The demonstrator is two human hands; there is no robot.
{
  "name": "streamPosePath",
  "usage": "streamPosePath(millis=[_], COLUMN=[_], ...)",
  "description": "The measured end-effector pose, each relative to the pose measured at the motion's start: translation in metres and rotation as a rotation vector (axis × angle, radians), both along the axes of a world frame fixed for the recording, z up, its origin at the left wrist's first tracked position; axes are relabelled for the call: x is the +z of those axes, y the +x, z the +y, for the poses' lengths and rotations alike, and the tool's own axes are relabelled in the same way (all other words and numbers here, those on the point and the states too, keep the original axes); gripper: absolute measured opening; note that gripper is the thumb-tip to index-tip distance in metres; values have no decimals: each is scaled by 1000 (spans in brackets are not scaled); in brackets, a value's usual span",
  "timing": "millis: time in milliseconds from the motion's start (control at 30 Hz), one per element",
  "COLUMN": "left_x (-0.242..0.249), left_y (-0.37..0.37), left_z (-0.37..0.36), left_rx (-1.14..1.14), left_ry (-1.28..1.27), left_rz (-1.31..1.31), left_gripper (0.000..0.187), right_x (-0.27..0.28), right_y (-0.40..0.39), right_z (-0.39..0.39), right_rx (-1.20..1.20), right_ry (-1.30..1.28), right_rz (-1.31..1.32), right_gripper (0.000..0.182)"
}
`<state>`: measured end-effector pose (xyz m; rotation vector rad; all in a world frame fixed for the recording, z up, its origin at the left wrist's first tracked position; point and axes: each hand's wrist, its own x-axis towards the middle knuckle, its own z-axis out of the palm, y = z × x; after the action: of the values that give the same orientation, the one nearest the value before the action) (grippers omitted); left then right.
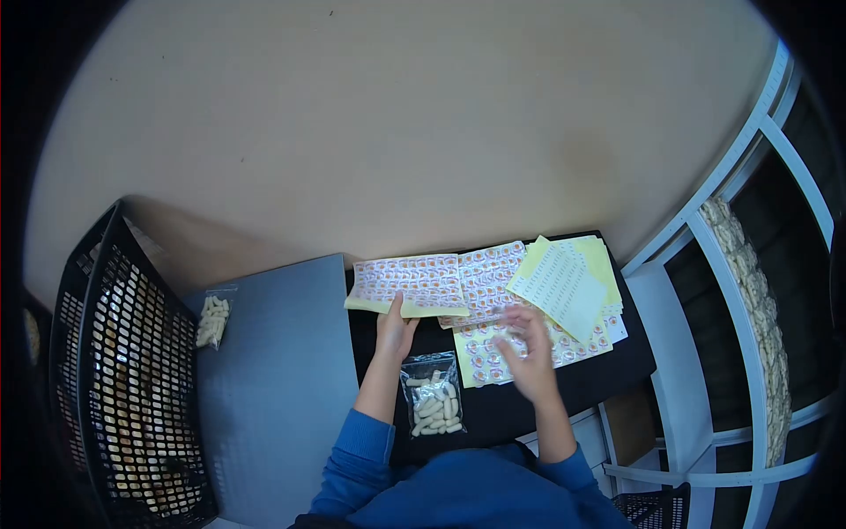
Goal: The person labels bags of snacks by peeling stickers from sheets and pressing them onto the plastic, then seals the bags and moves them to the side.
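Observation:
My left hand (397,331) grips the lower edge of a sticker sheet (407,280), thumb on top, and the sheet's yellow backing shows along that edge. My right hand (527,353) is apart from it, fingers spread and slightly blurred, above another sticker sheet (483,360) with round stickers. Between these lies a further sticker sheet (492,275). Yellow and white label sheets (564,286) are stacked at the right. Just below my left hand, a clear bag (434,407) of pale, elongated pieces lies on the black surface (586,388).
A grey tabletop (273,388) adjoins on the left, with a small bag of pale pieces (212,321) near its far left edge. Left of it stands a tall black perforated basket (132,379). A white metal rack (736,291) rises on the right, and a wall (397,132) stands behind.

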<state>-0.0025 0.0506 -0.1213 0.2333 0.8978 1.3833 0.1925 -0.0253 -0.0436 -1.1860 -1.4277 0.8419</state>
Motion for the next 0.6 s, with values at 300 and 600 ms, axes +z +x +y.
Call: streamPosePath(millis=[300,600], left_x=[16,-1], left_y=[-5,-17], left_z=[-86,-136], left_rx=[-115,-684], left_ry=[-61,196], left_rz=[1124,1394], left_gripper=[87,86], right_x=[-55,-69], right_y=[-27,-38], right_z=[-47,-62], right_rx=[187,263], right_ry=[4,-453], right_rz=[-362,61], right_gripper=[41,42])
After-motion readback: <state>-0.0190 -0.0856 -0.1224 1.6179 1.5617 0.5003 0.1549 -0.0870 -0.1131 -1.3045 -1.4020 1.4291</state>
